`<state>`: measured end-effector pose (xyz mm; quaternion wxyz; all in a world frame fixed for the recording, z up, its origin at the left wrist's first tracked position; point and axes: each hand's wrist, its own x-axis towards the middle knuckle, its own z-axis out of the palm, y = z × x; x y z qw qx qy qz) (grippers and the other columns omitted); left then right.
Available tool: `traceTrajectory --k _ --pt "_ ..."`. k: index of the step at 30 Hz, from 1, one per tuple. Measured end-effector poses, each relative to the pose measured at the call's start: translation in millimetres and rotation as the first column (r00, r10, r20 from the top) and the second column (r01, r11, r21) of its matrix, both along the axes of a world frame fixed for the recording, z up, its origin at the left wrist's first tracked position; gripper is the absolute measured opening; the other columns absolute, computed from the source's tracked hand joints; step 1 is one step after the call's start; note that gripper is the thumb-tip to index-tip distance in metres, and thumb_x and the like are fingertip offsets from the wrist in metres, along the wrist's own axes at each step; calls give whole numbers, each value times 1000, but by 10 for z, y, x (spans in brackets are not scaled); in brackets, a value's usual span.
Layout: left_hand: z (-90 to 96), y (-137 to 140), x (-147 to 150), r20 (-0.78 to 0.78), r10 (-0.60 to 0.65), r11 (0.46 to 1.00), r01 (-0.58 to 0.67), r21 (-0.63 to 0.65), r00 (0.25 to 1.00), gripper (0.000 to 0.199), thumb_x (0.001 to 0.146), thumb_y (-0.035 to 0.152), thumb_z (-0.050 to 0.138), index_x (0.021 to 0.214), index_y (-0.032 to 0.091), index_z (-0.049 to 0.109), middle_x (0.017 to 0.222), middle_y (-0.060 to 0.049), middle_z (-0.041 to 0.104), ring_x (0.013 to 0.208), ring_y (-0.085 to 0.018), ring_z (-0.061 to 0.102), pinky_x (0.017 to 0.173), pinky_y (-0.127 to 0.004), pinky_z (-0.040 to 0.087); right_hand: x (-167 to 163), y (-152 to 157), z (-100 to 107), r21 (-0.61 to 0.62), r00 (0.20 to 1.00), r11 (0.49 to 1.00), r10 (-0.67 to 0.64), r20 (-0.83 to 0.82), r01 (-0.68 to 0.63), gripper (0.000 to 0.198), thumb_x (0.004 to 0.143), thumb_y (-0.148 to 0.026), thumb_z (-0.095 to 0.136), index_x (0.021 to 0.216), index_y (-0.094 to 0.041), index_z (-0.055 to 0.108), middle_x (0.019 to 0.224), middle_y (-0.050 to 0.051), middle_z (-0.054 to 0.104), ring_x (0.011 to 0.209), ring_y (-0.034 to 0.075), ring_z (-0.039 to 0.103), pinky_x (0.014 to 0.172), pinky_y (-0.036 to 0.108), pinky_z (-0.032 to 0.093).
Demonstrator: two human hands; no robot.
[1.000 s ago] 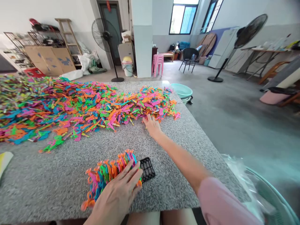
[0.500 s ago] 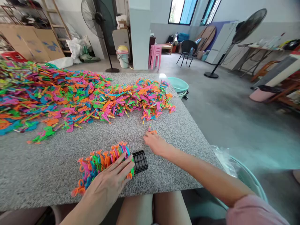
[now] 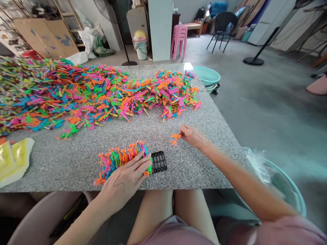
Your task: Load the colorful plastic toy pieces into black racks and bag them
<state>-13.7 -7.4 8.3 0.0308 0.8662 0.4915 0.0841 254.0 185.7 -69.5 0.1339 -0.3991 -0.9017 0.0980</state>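
My left hand [image 3: 129, 173] lies flat with its fingers stretched over a tight row of small bright plastic toys [image 3: 120, 158]. Round orange ends stick up along the row's far edge. The toys stand on a black plastic grid rack [image 3: 159, 162], whose bare right end shows beside my fingertips; the rest is covered. To the right, just above the table, my right hand [image 3: 192, 134] is closed, pinching a small orange plastic toy [image 3: 175, 137] with a bit of blue on it. Its exact shape is too small to tell.
A large heap of mixed coloured plastic toys [image 3: 102, 93] covers the far and left side of the speckled stone table [image 3: 143, 129]. Yellow-and-white packets [image 3: 16, 158] lie at the left. Turquoise basins [image 3: 207, 76] stand beyond the right edge; a tub with clear plastic bags [image 3: 258, 163] is nearer.
My right hand has moved right and lifted from the table, with the orange toy now showing in its fingers. My left hand stays on the row. The view has tilted down.
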Motion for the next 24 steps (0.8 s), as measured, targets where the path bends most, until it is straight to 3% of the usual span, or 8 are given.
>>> traceTrajectory --k 2,5,8,10,16,19,24 --pt "7 3 2 -10 2 1000 -2 -15 1000 36 103 27 35 131 20 56 142 -5 55 141 -20 39 110 -36 44 20 -357 -65 -210 955 967 -192 -226 144 8 80 -12 59 82 -19 57 75 0 62 66 13 59 64 24 44" --pt "25 1 13 -14 6 1000 -6 -16 1000 35 103 28 34 130 18 55 142 -6 55 142 -21 38 109 -38 45 -84 -860 -183 -536 840 832 -389 -378 144 14 76 -19 60 88 -21 54 68 -4 61 58 13 59 60 24 45" --pt "48 -9 30 -8 12 1000 -12 -20 1000 36 104 28 33 130 17 54 143 -7 55 143 -21 36 109 -38 45 -208 -1197 -261 -699 778 713 -467 -420 51 11 77 -26 60 83 -21 53 65 -3 60 55 14 59 57 26 46" --pt "60 -15 40 -11 18 999 -18 -31 1000 36 104 28 32 131 17 53 143 -7 54 143 -21 34 110 -38 43 -260 -1317 -275 -732 763 681 -484 -428 22 9 78 -28 58 78 -21 52 61 -3 58 52 13 57 55 26 45" --pt "51 -9 33 -13 31 999 -32 -37 999 36 104 32 33 132 19 51 145 -6 52 144 -21 33 110 -39 44 -379 -1249 -194 -627 740 764 -508 -441 151 14 71 -24 61 70 -22 47 61 -5 52 56 13 50 55 25 39" --pt "27 3 12 -18 15 1000 -15 -13 1000 35 103 30 34 133 19 51 144 -5 54 143 -21 34 109 -39 45 -482 -1064 -153 -602 732 791 -475 -488 112 16 69 -17 61 78 -21 49 66 -6 53 59 12 51 58 24 41" --pt "19 -2 -1 -36 18 1000 -18 -21 999 33 102 26 37 131 21 52 144 -4 54 143 -21 36 108 -37 46 -721 -833 -161 -575 803 817 -369 -469 40 15 69 -12 64 75 -20 53 72 -3 61 67 13 59 66 25 44"
